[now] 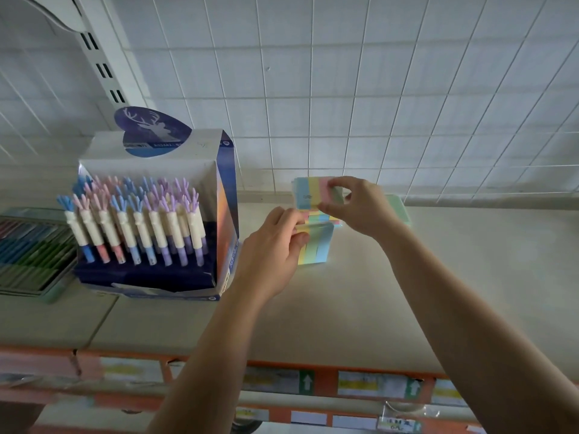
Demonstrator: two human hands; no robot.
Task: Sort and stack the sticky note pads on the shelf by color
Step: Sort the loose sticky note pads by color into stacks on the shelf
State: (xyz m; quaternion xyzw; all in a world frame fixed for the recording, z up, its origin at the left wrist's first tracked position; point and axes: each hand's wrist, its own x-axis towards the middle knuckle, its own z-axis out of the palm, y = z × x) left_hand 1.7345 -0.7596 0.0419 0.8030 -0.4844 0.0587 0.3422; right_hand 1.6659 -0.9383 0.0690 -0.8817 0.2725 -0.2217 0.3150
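A striped pastel sticky note pad (308, 192) is lifted above the white shelf (360, 292), pinched at its right end by my right hand (354, 208). Below it a small stack of striped pads (322, 218) lies on the shelf, mostly hidden by the hands. A second striped pad (318, 245), in yellow, green and blue bands, lies nearer to me, and my left hand (275, 236) grips its left edge. A plain green pad (398, 208) shows behind my right wrist.
A blue and white display box (156, 214) full of antler-topped pens stands to the left, close to my left hand. A tray of coloured items (31, 249) sits at the far left. A wire grid panel (376, 89) backs the shelf. Orange price rail (282, 380) runs along the front edge.
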